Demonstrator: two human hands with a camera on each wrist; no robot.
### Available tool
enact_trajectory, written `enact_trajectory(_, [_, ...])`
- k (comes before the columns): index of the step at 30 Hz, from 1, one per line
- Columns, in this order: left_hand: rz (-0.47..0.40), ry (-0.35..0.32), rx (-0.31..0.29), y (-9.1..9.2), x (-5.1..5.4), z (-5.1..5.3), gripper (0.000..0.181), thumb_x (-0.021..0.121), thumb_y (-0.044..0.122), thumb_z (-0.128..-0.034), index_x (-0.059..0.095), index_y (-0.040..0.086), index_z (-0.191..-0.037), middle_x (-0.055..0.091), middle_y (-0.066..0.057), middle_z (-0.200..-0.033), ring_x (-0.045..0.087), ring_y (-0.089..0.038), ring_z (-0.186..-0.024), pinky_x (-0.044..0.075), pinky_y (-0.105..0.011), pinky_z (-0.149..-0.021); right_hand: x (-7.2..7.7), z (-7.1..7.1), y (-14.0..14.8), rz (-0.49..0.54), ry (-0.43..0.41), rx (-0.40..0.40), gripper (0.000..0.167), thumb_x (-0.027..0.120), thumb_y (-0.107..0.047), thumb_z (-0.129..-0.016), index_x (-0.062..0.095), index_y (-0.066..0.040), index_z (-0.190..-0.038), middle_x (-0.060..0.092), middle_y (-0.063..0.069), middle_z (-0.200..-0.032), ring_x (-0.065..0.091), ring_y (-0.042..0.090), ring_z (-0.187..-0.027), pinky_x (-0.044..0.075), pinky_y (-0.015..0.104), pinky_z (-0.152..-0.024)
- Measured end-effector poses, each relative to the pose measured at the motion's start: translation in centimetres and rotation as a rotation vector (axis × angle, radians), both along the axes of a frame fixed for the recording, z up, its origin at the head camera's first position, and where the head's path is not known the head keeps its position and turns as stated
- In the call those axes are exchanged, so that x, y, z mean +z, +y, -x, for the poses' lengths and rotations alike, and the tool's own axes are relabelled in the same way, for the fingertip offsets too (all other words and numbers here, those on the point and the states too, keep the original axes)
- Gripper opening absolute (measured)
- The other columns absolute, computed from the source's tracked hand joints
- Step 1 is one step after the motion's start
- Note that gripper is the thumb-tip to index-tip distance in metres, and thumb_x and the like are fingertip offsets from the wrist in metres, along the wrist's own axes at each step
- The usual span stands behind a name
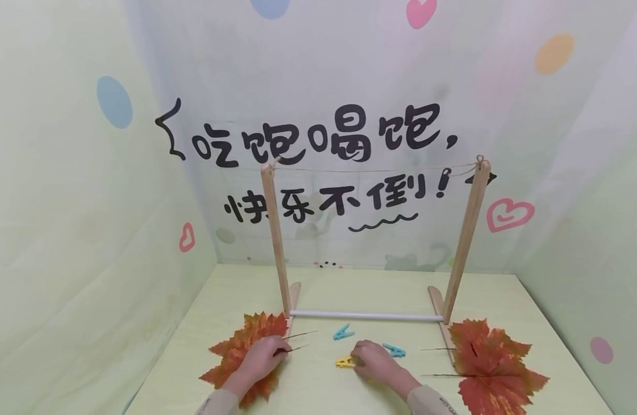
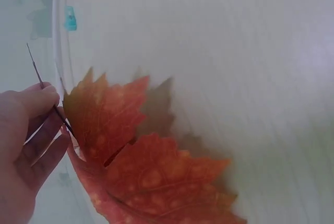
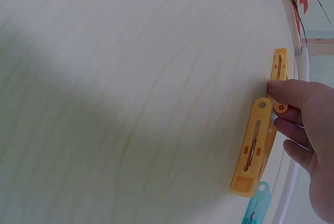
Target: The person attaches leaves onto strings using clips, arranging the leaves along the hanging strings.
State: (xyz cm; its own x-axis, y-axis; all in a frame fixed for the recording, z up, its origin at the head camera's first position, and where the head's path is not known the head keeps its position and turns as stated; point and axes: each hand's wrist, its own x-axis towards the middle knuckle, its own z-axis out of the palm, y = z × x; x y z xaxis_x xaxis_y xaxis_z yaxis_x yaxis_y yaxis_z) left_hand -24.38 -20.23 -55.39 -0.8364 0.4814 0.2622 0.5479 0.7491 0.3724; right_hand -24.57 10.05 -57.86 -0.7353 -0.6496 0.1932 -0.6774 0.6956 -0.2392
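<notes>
My left hand (image 1: 264,358) pinches the thin dark stem of an orange-red artificial maple leaf (image 2: 156,172), which is lifted on its side in the left wrist view. A second leaf stem shows beside this hand in the head view. My right hand (image 1: 376,362) holds a yellow clothespin (image 3: 280,65) between thumb and fingers, low at the tabletop. Close by it lies another yellow clothespin (image 3: 251,151), mostly hidden under the hand in the head view. Two blue clothespins lie near, one blue clothespin (image 1: 343,332) farther back and one blue clothespin (image 1: 395,350) right of the hand.
Behind the hands stands a wooden frame with a left post (image 1: 276,242), a right post (image 1: 467,242) and a white crossbar (image 1: 365,315). A thin string (image 1: 370,169) runs between the post tops. More maple leaves (image 1: 492,369) lie at the right, stems pointing left.
</notes>
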Motion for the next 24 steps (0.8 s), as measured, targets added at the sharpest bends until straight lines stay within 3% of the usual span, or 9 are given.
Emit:
enact_trajectory(7, [-0.025,-0.068,0.027,-0.4,1.7,0.5,0.011,0.069,0.003,-0.0769,0.072,0.005,-0.087,0.067,0.0,-0.08,0.06,-0.009,-0.071,0.051,-0.026,-0.063,0.4,0.0,0.0,-0.043,-0.008,0.02,0.015,0.075,-0.018,-0.071,0.07,-0.012,-0.084,0.061,-0.005,-0.08,0.054,0.006,-0.073,0.047,0.02,-0.067])
enact_trajectory(13, [-0.08,-0.041,0.067,-0.8,3.1,0.8,0.01,0.069,0.004,-0.0765,0.072,0.004,-0.086,0.067,-0.001,-0.078,0.06,-0.009,-0.069,0.05,-0.022,-0.06,1.5,0.1,0.3,-0.039,0.04,0.087,0.012,0.073,-0.014,-0.07,0.069,-0.012,-0.082,0.059,-0.006,-0.079,0.051,0.005,-0.071,0.045,0.017,-0.064])
enact_trajectory(19, [-0.102,0.002,0.18,-1.0,4.3,0.6,0.011,0.071,0.005,-0.0753,0.072,0.008,-0.086,0.065,0.004,-0.076,0.058,-0.008,-0.067,0.05,-0.022,-0.06,3.5,0.0,1.0,-0.026,0.031,0.106,0.016,0.071,-0.009,-0.07,0.069,-0.009,-0.087,0.06,-0.004,-0.082,0.053,0.007,-0.075,0.047,0.02,-0.066])
enact_trajectory(24, [-0.129,-0.038,0.258,-1.2,5.2,0.8,0.011,0.07,0.007,-0.0768,0.072,0.012,-0.087,0.066,0.005,-0.079,0.057,-0.007,-0.069,0.051,-0.024,-0.062,5.1,0.2,1.4,-0.052,0.049,0.114,0.017,0.07,-0.01,-0.071,0.069,-0.009,-0.088,0.059,-0.004,-0.084,0.054,0.007,-0.077,0.047,0.02,-0.068])
